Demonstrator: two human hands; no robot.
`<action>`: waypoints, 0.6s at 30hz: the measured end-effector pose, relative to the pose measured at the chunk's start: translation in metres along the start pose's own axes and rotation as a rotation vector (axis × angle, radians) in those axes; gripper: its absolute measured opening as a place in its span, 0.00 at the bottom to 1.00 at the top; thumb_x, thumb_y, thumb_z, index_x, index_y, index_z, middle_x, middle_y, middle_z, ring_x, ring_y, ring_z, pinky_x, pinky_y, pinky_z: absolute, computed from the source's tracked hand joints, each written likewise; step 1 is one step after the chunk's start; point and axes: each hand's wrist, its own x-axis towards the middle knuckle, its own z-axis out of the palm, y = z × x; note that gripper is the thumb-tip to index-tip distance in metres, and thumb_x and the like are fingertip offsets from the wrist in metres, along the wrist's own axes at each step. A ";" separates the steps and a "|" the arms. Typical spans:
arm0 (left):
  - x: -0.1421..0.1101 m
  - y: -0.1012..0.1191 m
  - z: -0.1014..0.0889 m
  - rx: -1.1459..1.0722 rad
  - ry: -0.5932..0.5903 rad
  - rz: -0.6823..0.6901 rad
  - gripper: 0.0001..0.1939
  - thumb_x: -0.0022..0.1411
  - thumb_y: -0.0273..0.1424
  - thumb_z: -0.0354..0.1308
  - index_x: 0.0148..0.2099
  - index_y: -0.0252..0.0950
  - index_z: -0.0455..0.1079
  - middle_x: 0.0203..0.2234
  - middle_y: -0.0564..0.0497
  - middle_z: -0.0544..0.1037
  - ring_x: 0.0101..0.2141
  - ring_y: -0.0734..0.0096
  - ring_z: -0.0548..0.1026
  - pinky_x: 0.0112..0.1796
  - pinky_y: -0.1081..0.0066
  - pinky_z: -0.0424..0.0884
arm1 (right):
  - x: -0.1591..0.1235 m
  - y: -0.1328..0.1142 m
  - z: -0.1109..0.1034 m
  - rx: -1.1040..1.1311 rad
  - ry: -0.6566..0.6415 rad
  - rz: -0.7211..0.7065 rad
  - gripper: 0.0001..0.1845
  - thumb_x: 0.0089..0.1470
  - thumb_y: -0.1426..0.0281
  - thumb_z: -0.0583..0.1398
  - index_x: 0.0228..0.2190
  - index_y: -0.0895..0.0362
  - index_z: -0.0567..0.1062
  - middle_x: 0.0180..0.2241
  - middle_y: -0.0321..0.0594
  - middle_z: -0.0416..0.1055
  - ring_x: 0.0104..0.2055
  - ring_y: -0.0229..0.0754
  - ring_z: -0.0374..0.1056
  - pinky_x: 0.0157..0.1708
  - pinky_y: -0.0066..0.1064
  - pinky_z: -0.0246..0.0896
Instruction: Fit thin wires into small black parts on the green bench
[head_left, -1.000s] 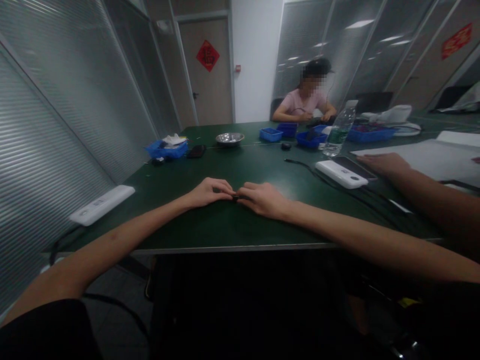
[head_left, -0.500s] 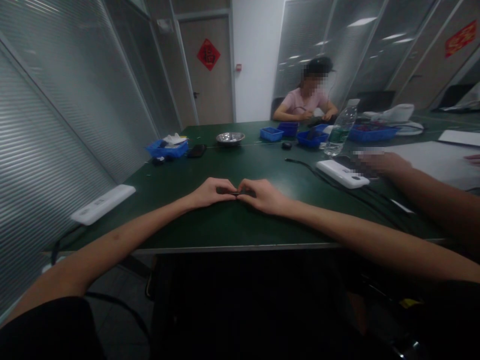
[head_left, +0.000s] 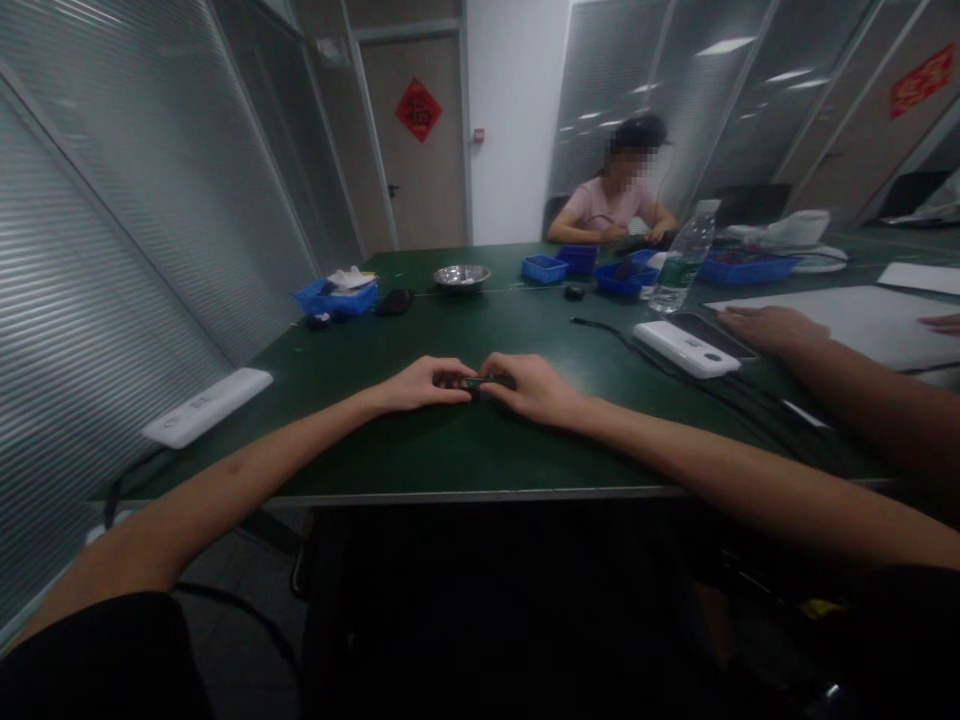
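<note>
My left hand [head_left: 421, 385] and my right hand [head_left: 534, 388] meet over the near half of the green table [head_left: 360, 455]. Between their fingertips is a small, thin, dark piece with a green part [head_left: 475, 382]; its exact kind is too small to make out. Fingers and thumb of the left hand close on its left side. The right thumb and fingers pinch it from the right. Both hands are closed, and the fingers cover much of the piece.
A white power bank [head_left: 686, 348] with black cables lies to the right, beside a phone, a water bottle [head_left: 681, 260] and another person's hand [head_left: 780, 328]. Another white device [head_left: 208, 407] is at left. Farther back are a metal bowl [head_left: 461, 278] and blue trays [head_left: 544, 268].
The fingertips have parted slightly, and more of the small piece, including its green part, shows between them. My right hand's fingers have shifted a little. The forearms stay nearly in place.
</note>
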 end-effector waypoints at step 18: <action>-0.009 -0.036 -0.043 0.243 0.137 -0.084 0.19 0.66 0.45 0.62 0.53 0.41 0.80 0.48 0.46 0.81 0.46 0.61 0.77 0.46 0.64 0.71 | -0.004 -0.028 -0.031 0.013 -0.186 0.023 0.11 0.66 0.70 0.55 0.48 0.57 0.71 0.33 0.37 0.73 0.30 0.38 0.64 0.32 0.29 0.53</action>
